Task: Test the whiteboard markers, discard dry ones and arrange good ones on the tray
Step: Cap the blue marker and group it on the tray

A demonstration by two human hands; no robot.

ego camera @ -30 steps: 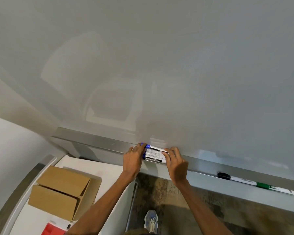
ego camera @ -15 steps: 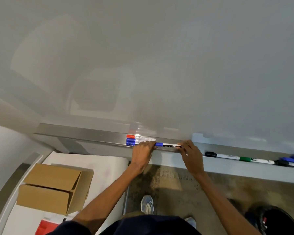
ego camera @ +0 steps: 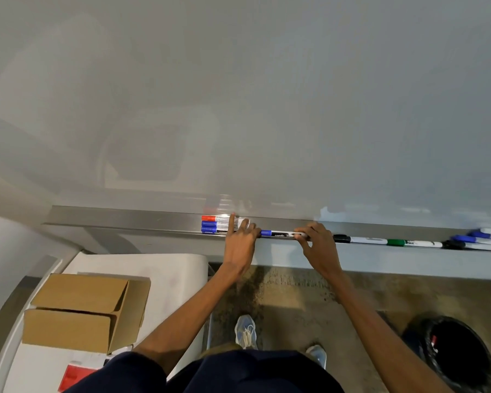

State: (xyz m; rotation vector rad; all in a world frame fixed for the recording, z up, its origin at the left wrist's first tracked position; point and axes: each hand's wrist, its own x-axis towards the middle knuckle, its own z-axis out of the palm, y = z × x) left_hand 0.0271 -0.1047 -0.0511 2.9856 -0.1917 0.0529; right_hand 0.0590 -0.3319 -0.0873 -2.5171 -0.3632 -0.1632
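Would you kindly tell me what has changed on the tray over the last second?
The right hand has drawn one blue marker out of the bundle to the right and pinches its end. The left hand moved from the bundle's left end to the right end of the three markers still grouped on the tray. The black marker and green marker stayed put.

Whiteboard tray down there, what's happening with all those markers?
A person is lining up markers on the whiteboard tray. The left hand rests on three grouped markers, one red-capped, two blue-capped. The fingers of the right hand pinch a blue-capped marker lying just right of them. More markers lie farther right.
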